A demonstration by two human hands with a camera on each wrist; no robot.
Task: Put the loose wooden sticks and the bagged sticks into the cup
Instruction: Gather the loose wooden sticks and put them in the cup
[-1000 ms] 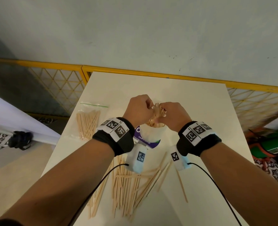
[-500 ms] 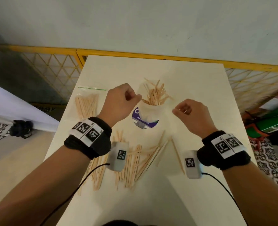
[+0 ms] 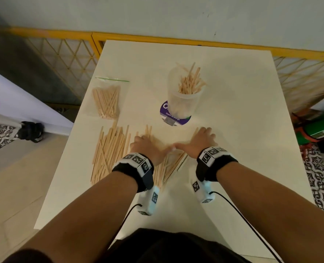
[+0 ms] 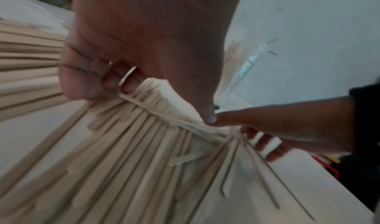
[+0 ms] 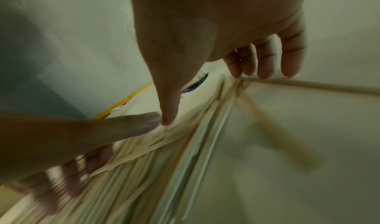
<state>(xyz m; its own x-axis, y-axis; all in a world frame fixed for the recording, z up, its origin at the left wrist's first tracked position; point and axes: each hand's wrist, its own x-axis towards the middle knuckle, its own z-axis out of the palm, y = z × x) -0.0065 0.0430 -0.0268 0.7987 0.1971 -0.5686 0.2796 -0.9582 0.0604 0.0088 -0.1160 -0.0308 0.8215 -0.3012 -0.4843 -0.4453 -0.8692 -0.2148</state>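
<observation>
Motion-blurred wrist views: left hand [image 3: 147,149] curls around loose wooden sticks [image 3: 110,149], right hand [image 3: 200,142] presses them straight-fingered; white table [image 3: 243,130] beneath, yellow railing [image 3: 157,39] beyond.

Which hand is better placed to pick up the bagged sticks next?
Left. The left hand, curled over the loose sticks, is on the same side as the bagged sticks; the right hand lies further off, nearer the cup.

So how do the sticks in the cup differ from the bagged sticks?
The cup sticks stand on end, poking out of the cup; the bagged sticks lie flat on the table. The cup sticks splay loosely; the bagged sticks are wrapped in clear plastic. Both are thin pale wood.
</observation>
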